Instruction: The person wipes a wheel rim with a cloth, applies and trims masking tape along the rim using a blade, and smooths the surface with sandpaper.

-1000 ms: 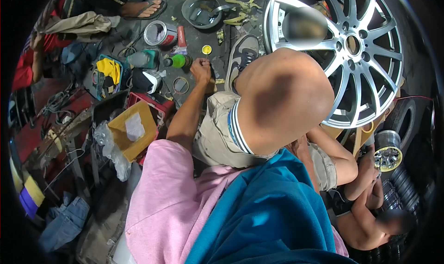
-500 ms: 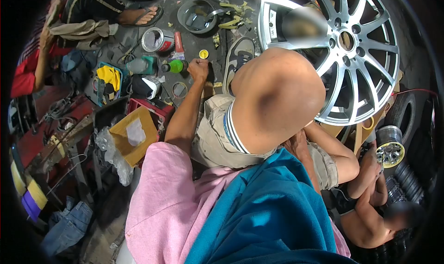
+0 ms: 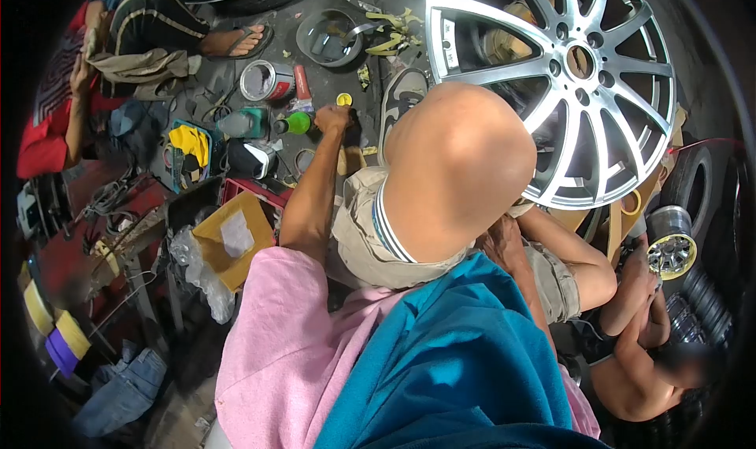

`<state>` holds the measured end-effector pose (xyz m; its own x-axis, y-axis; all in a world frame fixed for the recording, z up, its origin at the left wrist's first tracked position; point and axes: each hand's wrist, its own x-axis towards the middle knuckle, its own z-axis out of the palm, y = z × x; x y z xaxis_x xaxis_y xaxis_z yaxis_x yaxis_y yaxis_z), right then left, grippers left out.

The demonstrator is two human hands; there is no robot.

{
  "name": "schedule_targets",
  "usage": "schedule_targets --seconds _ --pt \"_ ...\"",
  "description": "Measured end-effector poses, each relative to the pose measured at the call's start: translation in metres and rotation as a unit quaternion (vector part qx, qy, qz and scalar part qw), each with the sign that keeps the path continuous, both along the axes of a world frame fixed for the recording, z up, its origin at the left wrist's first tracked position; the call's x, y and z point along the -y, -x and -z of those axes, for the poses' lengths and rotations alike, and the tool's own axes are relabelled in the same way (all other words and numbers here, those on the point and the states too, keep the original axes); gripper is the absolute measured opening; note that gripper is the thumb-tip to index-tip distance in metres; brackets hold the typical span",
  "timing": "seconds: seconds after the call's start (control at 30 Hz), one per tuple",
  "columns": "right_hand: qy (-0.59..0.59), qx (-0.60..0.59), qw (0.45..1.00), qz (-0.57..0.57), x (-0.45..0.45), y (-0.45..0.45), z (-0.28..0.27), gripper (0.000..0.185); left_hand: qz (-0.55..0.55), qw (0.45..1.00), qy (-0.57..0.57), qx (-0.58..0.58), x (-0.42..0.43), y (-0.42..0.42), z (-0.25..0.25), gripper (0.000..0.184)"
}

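My left hand (image 3: 334, 118) reaches down to the floor with its fingers curled closed. Just beyond the knuckles is a small round yellow cap-like container (image 3: 344, 99); whether the fingers pinch it or something else is hidden. A green bottle (image 3: 295, 123) lies on its side beside this hand. Behind my raised knee, my right hand (image 3: 498, 235) is partly visible, its fingers mostly hidden. Above and right of the knee stands a large silver multi-spoke wheel rim (image 3: 579, 63), apart from what shows of my right hand.
A paint can (image 3: 281, 86), a red tube (image 3: 302, 82) and a grey bowl of dark liquid (image 3: 331, 38) stand ahead. At left are a cardboard box (image 3: 206, 232) and a blue basket (image 3: 177, 126) with a yellow cloth. One person sits upper left; another holds a small rim (image 3: 672, 252) at right.
My left hand has come slightly nearer to the yellow container. The view has shifted, so the floor items sit lower and the wheel rim sits a little further left.
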<state>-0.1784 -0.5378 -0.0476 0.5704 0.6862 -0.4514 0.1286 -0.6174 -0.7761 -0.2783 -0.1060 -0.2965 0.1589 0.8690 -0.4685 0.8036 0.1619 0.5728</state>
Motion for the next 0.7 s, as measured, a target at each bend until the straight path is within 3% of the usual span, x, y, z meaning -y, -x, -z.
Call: schedule_targets --seconds 0.07,0.1,0.2,0.23,0.27,0.33,0.37,0.4,0.53,0.57,0.63,0.7 --pt "0.003 0.028 1.0 -0.011 0.001 0.0 -0.001 0.022 0.109 0.979 -0.153 -0.075 -0.009 0.013 0.043 0.033" --pt "0.002 0.028 1.0 -0.008 0.0 0.0 -0.002 0.022 0.112 0.979 -0.155 -0.074 -0.008 0.011 0.039 0.033" --pt "-0.015 0.052 0.999 0.002 -0.003 0.001 -0.005 0.021 0.03 0.999 0.007 -0.027 0.006 0.011 -0.013 0.037" --pt "0.021 0.032 0.999 0.005 -0.005 0.001 -0.005 0.02 0.049 0.999 0.005 0.004 0.011 0.014 -0.032 0.035" --pt "0.057 0.013 0.998 0.013 -0.005 0.001 -0.006 0.019 0.05 0.999 -0.007 -0.001 -0.001 0.033 0.035 0.032" --pt "0.017 0.033 0.999 0.007 -0.001 0.0 0.0 0.016 0.048 0.996 -0.038 0.061 -0.004 0.037 0.03 0.032" --pt "-0.004 0.038 0.999 0.02 0.001 -0.001 0.002 0.016 0.074 0.985 0.018 0.156 -0.017 0.049 0.035 0.024" --pt "-0.026 0.042 0.998 0.032 0.003 -0.002 0.002 0.016 0.102 0.981 0.027 0.165 -0.003 0.005 0.009 0.024" --pt "-0.055 0.059 0.994 0.076 0.01 -0.001 0.013 0.018 0.152 0.889 0.03 0.431 -0.021 -0.029 -0.148 0.015" --pt "-0.057 0.056 0.994 0.078 0.011 0.0 0.02 0.018 0.144 0.927 0.04 0.344 -0.033 -0.052 -0.187 0.01" --pt "-0.062 0.05 0.993 0.087 0.012 -0.001 0.023 0.018 0.232 0.921 0.011 0.312 0.003 -0.1 -0.294 0.013" --pt "-0.054 0.026 0.994 0.088 0.011 -0.004 0.023 0.019 0.3 0.903 -0.005 0.308 0.032 -0.139 -0.35 0.015"
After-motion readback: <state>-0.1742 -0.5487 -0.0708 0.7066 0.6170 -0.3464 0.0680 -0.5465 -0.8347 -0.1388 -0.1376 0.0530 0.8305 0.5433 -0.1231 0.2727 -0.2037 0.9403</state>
